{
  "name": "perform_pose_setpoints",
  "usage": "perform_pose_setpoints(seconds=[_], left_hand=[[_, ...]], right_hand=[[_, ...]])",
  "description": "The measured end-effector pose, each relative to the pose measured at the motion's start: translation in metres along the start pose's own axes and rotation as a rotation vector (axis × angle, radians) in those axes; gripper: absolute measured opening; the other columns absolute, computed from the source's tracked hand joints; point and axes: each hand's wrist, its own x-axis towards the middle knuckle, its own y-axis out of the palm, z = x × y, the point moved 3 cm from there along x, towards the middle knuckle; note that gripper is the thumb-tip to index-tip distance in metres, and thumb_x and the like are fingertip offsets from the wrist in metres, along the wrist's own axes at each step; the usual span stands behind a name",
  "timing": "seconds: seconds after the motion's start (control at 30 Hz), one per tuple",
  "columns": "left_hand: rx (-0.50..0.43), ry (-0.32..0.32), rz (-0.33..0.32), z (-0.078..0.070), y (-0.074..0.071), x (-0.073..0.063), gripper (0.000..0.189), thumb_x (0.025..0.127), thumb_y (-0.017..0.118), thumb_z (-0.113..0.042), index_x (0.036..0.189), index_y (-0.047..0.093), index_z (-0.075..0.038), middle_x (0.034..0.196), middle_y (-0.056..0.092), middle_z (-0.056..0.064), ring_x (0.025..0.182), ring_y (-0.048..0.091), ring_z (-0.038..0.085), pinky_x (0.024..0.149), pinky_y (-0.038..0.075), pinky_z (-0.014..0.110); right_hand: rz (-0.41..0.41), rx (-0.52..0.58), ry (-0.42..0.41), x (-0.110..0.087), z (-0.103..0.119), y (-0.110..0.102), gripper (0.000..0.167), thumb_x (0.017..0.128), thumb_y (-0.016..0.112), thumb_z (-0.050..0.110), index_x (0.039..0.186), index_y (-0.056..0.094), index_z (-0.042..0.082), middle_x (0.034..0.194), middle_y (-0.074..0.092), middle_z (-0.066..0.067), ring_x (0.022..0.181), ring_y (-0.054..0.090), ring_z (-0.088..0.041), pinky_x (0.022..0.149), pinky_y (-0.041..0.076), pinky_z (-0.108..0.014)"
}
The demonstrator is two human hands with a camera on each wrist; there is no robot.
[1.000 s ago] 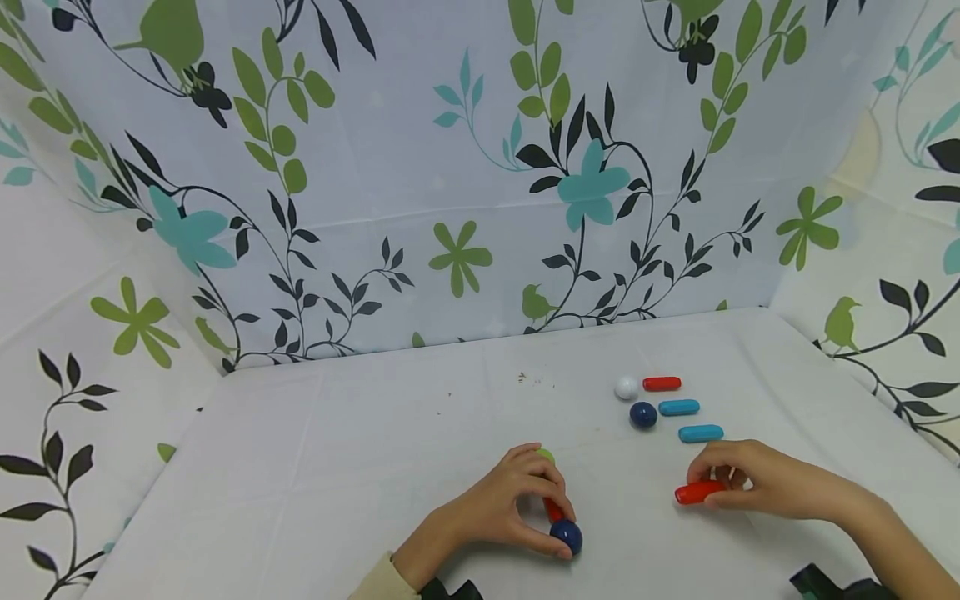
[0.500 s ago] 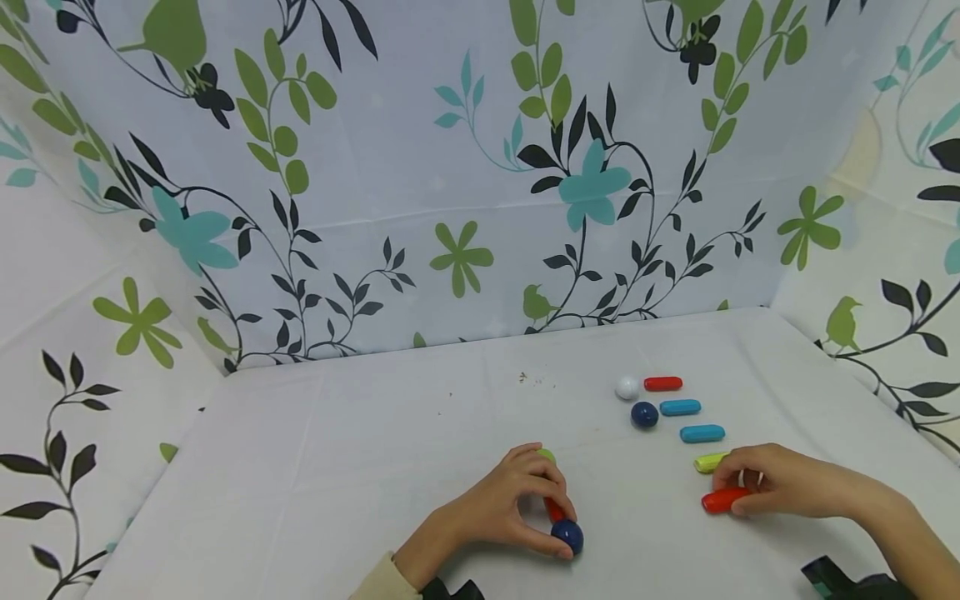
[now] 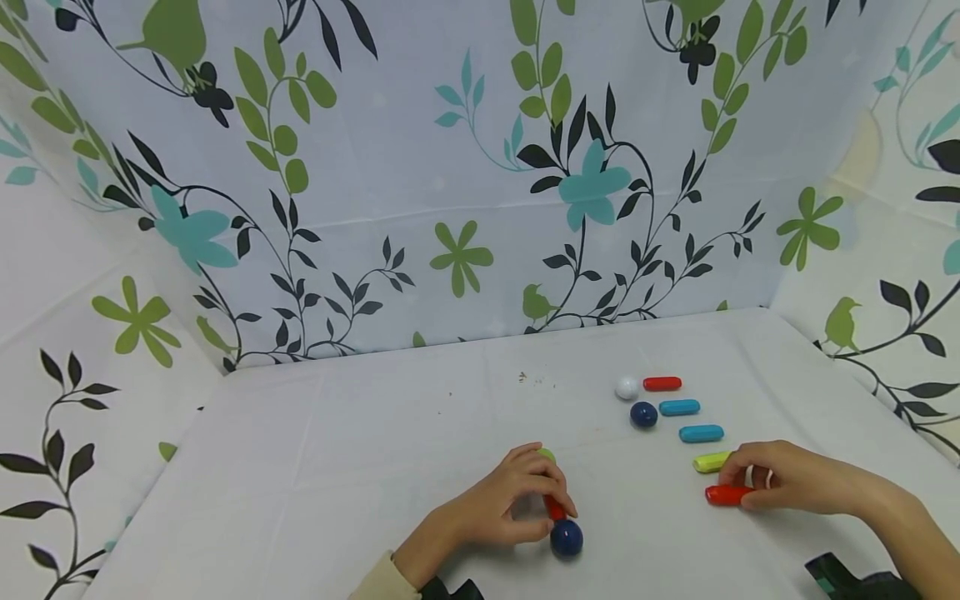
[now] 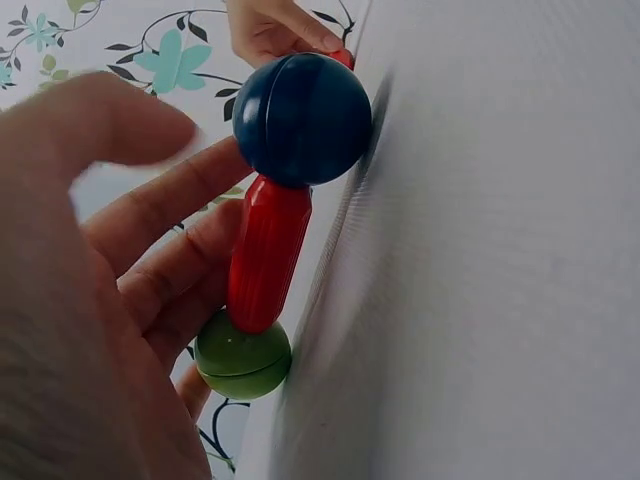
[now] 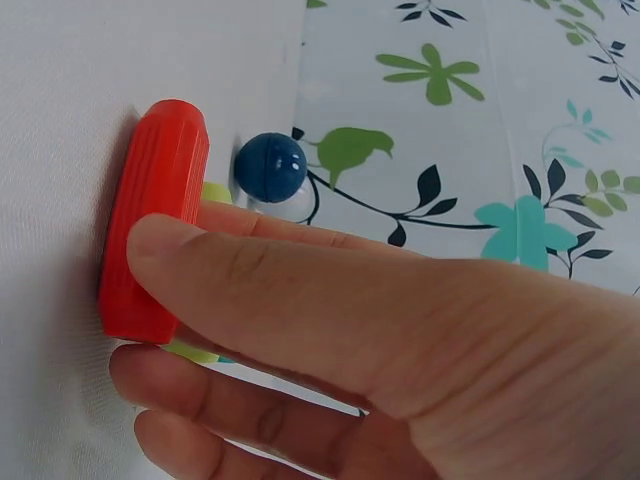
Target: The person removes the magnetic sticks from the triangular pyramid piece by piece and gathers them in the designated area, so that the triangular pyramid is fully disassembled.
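My left hand [image 3: 510, 498] is beside a short chain on the white tabletop: a dark blue ball [image 3: 566, 540], a red ribbed rod [image 4: 268, 255] and a green ball [image 4: 243, 358], touching end to end. In the left wrist view its thumb stands off the blue ball, and the loosely bent fingers lie along the rod's far side. On the right, my right hand [image 3: 806, 479] pinches another red rod [image 5: 160, 165] between thumb and fingers, low at the tabletop. Just behind that rod lies a yellow-green rod [image 3: 708, 462], partly covered by the fingers.
Beyond the right hand lie two blue rods [image 3: 701, 433], a smaller-looking red rod [image 3: 662, 383], a white ball [image 3: 627, 387] and a second dark blue ball [image 3: 643, 415]. A leaf-patterned cloth [image 3: 375, 167] rises behind the white tabletop [image 3: 360, 467].
My right hand has moved right with the red rod, uncovering the yellow-green rod. My left thumb has come off the dark blue ball, while that hand otherwise stays put.
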Motion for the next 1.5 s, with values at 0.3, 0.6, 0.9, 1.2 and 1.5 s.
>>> perform_pose_setpoints(seconds=[0.3, 0.6, 0.9, 1.2, 1.5], left_hand=[[0.118, 0.030, -0.032, -0.002, -0.001, 0.000, 0.016, 0.085, 0.068, -0.015, 0.100, 0.071, -0.020, 0.108, 0.058, -0.010, 0.110, 0.048, 0.003, 0.117, 0.021, 0.045], [0.263, 0.068, -0.082, -0.007, 0.003, 0.003, 0.014, 0.085, 0.074, -0.023, 0.099, 0.072, -0.024, 0.098, 0.060, -0.011, 0.103, 0.052, 0.004, 0.111, 0.031, 0.046], [0.329, -0.011, -0.083, -0.013, 0.013, 0.008, 0.016, 0.089, 0.071, -0.032, 0.103, 0.072, -0.024, 0.099, 0.062, -0.012, 0.091, 0.055, -0.001, 0.085, 0.036, 0.007], [0.355, -0.032, -0.105, -0.015, 0.014, 0.009, 0.018, 0.089, 0.072, -0.034, 0.104, 0.072, -0.024, 0.100, 0.064, -0.013, 0.090, 0.057, -0.003, 0.082, 0.036, 0.003], [0.327, -0.072, -0.092, -0.016, 0.014, 0.011, 0.021, 0.090, 0.070, -0.038, 0.105, 0.072, -0.023, 0.099, 0.067, -0.012, 0.090, 0.058, -0.005, 0.081, 0.038, 0.003]], right_hand=[[-0.012, -0.008, -0.015, -0.002, 0.002, -0.002, 0.020, 0.086, 0.071, 0.005, 0.105, 0.065, 0.004, 0.092, 0.059, 0.009, 0.074, 0.048, -0.001, 0.062, 0.047, -0.019], [-0.074, -0.040, -0.092, -0.002, 0.008, -0.006, 0.022, 0.087, 0.071, 0.007, 0.107, 0.064, 0.004, 0.092, 0.062, 0.007, 0.072, 0.050, -0.002, 0.058, 0.046, -0.019], [-0.147, -0.066, -0.227, 0.011, 0.027, 0.002, 0.018, 0.089, 0.069, 0.004, 0.106, 0.066, 0.008, 0.090, 0.060, 0.009, 0.070, 0.049, -0.001, 0.056, 0.045, -0.019], [-0.138, -0.036, -0.305, 0.025, 0.046, 0.018, 0.016, 0.091, 0.066, 0.003, 0.105, 0.067, 0.010, 0.091, 0.063, 0.006, 0.073, 0.051, -0.001, 0.057, 0.045, -0.018], [-0.119, 0.000, -0.321, 0.036, 0.069, 0.036, 0.015, 0.094, 0.063, 0.009, 0.107, 0.068, 0.016, 0.095, 0.064, 0.012, 0.077, 0.053, 0.001, 0.061, 0.048, -0.018]])
